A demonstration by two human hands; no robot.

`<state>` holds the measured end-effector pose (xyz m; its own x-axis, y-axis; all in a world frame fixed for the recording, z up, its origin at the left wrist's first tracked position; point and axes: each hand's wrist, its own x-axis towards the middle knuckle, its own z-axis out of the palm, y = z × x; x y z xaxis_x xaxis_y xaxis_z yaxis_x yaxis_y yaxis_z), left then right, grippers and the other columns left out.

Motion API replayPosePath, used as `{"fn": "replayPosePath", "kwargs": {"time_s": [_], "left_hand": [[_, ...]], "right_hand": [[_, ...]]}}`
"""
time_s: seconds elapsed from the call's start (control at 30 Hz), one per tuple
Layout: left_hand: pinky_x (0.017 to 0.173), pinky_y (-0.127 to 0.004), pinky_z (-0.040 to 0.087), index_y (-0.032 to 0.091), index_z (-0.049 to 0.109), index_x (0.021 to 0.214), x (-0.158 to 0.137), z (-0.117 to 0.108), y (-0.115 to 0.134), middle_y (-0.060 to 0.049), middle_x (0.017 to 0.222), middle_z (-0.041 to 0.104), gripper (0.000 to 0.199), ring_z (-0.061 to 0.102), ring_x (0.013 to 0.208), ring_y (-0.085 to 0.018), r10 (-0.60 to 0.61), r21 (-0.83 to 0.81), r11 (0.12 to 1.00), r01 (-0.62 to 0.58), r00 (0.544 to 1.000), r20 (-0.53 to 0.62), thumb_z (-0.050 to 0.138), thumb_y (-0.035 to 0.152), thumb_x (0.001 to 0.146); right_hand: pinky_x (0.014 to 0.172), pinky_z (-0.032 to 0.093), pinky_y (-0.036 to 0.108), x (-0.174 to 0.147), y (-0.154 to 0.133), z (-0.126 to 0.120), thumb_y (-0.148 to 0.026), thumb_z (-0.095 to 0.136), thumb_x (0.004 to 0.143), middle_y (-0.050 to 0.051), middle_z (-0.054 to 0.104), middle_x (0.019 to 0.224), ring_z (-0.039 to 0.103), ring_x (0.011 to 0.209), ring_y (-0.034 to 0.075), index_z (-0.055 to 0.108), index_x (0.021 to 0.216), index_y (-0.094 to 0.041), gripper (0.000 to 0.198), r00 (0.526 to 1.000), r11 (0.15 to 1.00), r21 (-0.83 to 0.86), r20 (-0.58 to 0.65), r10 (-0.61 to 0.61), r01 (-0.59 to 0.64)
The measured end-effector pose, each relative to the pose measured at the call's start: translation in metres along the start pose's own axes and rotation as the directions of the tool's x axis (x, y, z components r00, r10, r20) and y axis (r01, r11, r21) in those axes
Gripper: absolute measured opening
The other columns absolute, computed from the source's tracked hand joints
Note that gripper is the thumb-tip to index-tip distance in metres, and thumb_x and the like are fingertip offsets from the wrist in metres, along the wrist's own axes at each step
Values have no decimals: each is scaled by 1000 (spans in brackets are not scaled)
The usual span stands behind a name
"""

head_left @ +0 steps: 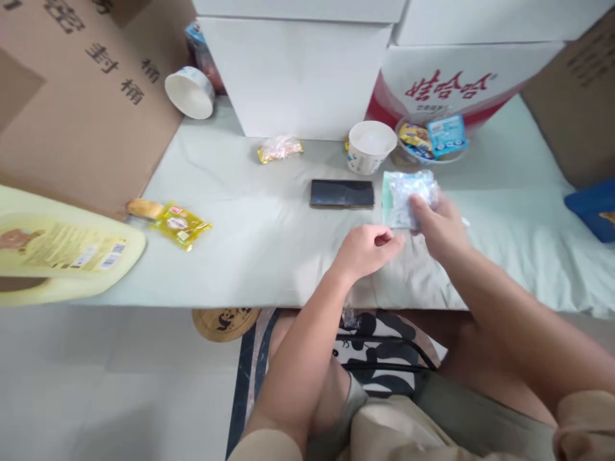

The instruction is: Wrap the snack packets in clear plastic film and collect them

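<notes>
Head view: the right hand point(444, 227) grips a flat, square packet point(401, 198) in pale green and shiny clear plastic, its thumb pressed on top and its fingers wrapped round the right side. The packet is over the table point(240, 256), which is covered with pale green cloth, just right of a black rectangular phone point(341, 193) lying flat; whether it touches the cloth cannot be told. The left hand point(365, 253) is just beside the packet's lower edge, its fingers curled in with thumb and forefinger close together; I cannot tell whether anything is pinched between them.

Beyond the phone stands a white paper bowl with blue print point(368, 153). To its right, a round clear plastic bowl point(454, 157) holds yellow snack packs point(415, 136) and 1 light-blue packet point(448, 136). A crumpled clear and yellow wrapper point(281, 148) lies at the foot of a plain white box point(298, 77).

At the left, a yellow-green plastic packet point(181, 224) touches a golden-brown pastry point(145, 208), near a pale yellow plastic jug point(72, 246). A second white paper bowl point(189, 93) lies tipped against a brown cardboard box point(96, 96).
</notes>
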<state>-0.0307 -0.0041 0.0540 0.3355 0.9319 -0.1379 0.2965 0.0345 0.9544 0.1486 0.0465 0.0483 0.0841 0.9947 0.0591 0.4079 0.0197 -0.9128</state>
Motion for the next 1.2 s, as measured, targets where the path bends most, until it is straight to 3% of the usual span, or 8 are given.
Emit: {"fn": "replayPosePath", "kwargs": {"time_s": [0.13, 0.2, 0.3, 0.43, 0.57, 0.77, 0.97, 1.2], "left_hand": [[69, -33, 49, 20, 65, 88, 6, 34, 1, -5, 86, 72, 41, 67, 79, -21, -124, 36, 992, 121, 987, 101, 77, 58, 77], [80, -34, 54, 21, 65, 111, 11, 51, -2, -7, 108, 75, 49, 71, 95, -24, -34, -71, 997, 38, 997, 65, 79, 52, 77], [85, -33, 55, 19, 66, 111, 22, 60, -10, -7, 108, 75, 38, 71, 98, -22, 47, -228, 972, -62, 996, -72, 72, 46, 84], [79, -31, 56, 20, 66, 117, 32, 40, -22, -6, 104, 75, 57, 71, 92, -22, 10, -251, 966, -64, 978, -209, 86, 43, 69], [64, -28, 53, 25, 55, 136, 35, 17, -30, -1, 85, 69, 79, 66, 71, -17, -100, -283, 959, 20, 957, -272, 88, 47, 68], [94, -39, 58, 33, 34, 157, 31, 11, -43, -6, 114, 69, 91, 69, 98, -21, 59, -61, 996, -72, 981, -185, 80, 33, 78], [101, -47, 56, 34, 31, 160, 31, 16, -47, -7, 124, 67, 88, 69, 104, -24, 71, 211, 977, -28, 977, -202, 74, 23, 84], [104, -47, 54, 30, 40, 153, 37, 34, -35, -10, 129, 69, 89, 69, 113, -29, 35, 169, 985, 26, 937, -348, 84, 30, 75]], "right_hand": [[51, 50, 31, -57, 35, -28, -71, 66, 87, 2, 60, 71, 56, 59, 17, 64, 89, -23, 48, 973, 978, 187, -192, 126, -90], [64, 57, 35, -72, 42, -26, -70, 63, 89, 5, 68, 83, 66, 72, 20, 66, 99, -23, 48, 976, 969, 233, -178, 125, -81], [72, 59, 38, -77, 50, -25, -68, 47, 97, 6, 72, 91, 69, 82, 22, 66, 100, -25, 47, 990, 971, 231, -110, 90, -62], [78, 58, 41, -67, 64, -45, -50, 52, 96, 9, 73, 102, 69, 93, 26, 67, 101, -24, 30, 981, 992, -75, -159, -112, 101], [91, 56, 49, -51, 77, -65, -33, 57, 89, 13, 72, 114, 68, 106, 31, 67, 111, -23, 27, 944, 892, -406, -166, -285, 197], [114, 39, 63, -21, 84, -59, -29, 51, 92, 19, 55, 153, 45, 145, 41, 55, 143, -16, 53, 979, 772, -626, -69, -193, 108], [99, 48, 55, -19, 75, -56, -27, 46, 94, 20, 70, 118, 62, 113, 38, 71, 127, -16, 43, 998, 736, -676, 6, -59, 47], [78, 56, 42, -45, 64, -68, -37, 47, 100, 8, 74, 93, 68, 81, 24, 76, 118, -26, 37, 961, 922, -288, -16, -277, 261]]}}
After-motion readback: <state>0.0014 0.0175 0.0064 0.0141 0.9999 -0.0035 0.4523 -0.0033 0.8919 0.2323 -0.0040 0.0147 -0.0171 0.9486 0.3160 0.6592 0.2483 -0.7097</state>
